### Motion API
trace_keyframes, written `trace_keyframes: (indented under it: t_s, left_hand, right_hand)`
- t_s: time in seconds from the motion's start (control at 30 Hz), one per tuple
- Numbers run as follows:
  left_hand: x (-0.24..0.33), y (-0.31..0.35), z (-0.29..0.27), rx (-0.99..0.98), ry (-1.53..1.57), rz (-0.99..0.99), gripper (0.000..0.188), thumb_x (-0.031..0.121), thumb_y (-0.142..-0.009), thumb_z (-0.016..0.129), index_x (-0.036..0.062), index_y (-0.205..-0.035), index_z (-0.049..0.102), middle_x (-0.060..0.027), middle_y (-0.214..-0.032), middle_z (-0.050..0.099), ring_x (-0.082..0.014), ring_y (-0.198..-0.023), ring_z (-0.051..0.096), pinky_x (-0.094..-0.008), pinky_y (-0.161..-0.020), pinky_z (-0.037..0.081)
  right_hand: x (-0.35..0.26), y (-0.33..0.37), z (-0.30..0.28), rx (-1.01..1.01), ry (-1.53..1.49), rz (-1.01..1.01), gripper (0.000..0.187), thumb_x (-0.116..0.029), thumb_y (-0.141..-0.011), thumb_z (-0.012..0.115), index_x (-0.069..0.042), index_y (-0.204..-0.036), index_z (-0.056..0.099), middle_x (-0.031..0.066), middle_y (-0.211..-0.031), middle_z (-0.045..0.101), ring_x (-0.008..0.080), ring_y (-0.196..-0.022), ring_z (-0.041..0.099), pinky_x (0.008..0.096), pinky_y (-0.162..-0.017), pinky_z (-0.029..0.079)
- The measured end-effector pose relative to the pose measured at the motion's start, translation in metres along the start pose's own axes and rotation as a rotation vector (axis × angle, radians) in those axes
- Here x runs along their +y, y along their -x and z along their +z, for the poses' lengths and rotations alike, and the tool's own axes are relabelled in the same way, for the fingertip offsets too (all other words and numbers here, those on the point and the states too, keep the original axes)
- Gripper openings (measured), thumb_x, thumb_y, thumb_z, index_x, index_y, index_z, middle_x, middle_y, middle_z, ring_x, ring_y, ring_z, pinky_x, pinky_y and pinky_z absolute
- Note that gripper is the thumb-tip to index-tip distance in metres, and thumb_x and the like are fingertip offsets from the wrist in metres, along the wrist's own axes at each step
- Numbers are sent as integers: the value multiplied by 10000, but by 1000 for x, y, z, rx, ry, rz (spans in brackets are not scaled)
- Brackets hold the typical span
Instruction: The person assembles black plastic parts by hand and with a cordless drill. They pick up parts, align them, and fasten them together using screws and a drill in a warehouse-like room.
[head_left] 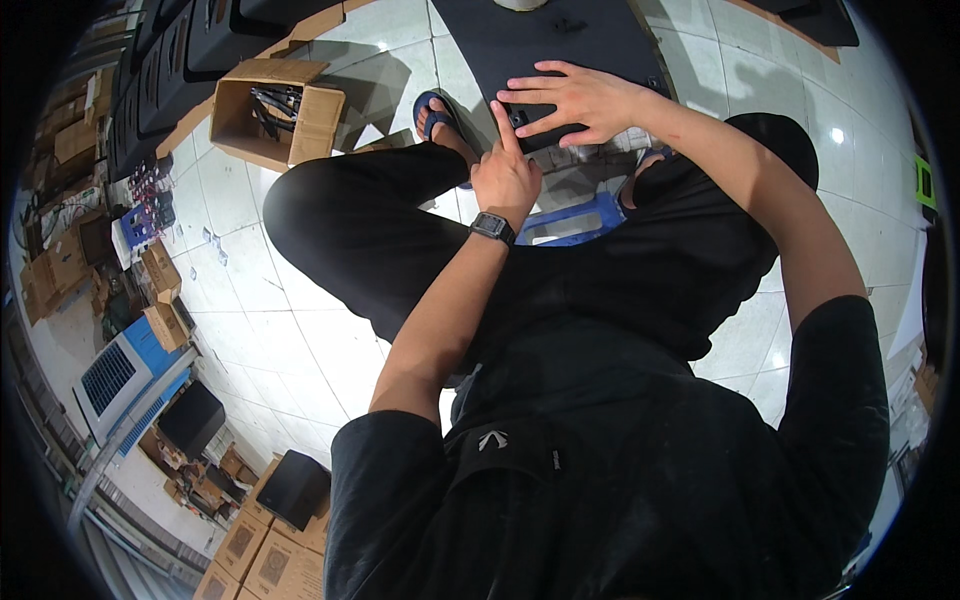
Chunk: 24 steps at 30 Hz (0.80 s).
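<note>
A long black cabinet-like piece with a flat top lies in front of me between my legs. My right hand rests flat on its near end, fingers spread and pointing left. My left hand, with a dark wristwatch on its wrist, is at the near left corner of the piece. Its index finger is stretched out against the edge, and the other fingers are curled with nothing visible in them. Between the hands sits a small black fitting, partly covered by fingers.
An open cardboard box holding black parts stands on the tiled floor at the left. Black cabinets line the far left. A blue plastic stool shows between my legs. A white roll and a small dark item sit on the black piece.
</note>
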<state>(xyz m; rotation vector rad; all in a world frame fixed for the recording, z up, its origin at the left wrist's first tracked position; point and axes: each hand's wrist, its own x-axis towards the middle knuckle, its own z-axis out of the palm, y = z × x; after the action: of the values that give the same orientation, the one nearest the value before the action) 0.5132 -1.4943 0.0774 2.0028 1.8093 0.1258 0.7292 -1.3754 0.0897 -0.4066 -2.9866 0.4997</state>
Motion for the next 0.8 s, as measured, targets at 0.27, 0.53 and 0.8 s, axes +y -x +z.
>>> trace_keyframes:
  t_s: [0.27, 0.53, 0.8]
  left_hand:
    - [-2, 2, -4, -19, -17, -13, 1127, 149, -789, 750, 10, -1692, 91, -153, -1034, 736, -336, -864, 742, -459, -763, 585]
    - [-4, 4, 1, -1, -51, -6, 1141, 178, -808, 738, -22, -1678, 28, -175, -998, 756, -351, -845, 752, -461, -741, 595]
    - [-4, 1, 7, -17, 21, -16, 1170, 173, -803, 728, -81, -1647, -42, -216, -971, 758, -384, -831, 753, -476, -736, 602]
  right_hand:
    - [-1, 0, 7, 16, 51, 18, 721, -380, -853, 825, -433, -1519, 555, 32, -1731, 322, 259, -1611, 267, 597, -1304, 172]
    - [-4, -1, 3, -24, 70, 30, 717, -393, -873, 806, -429, -1535, 534, 11, -1748, 288, 250, -1611, 265, 600, -1303, 179]
    - [-8, -2, 8, 14, 57, 19, 685, -313, -904, 779, -410, -1537, 535, -20, -1764, 250, 240, -1615, 257, 611, -1303, 184]
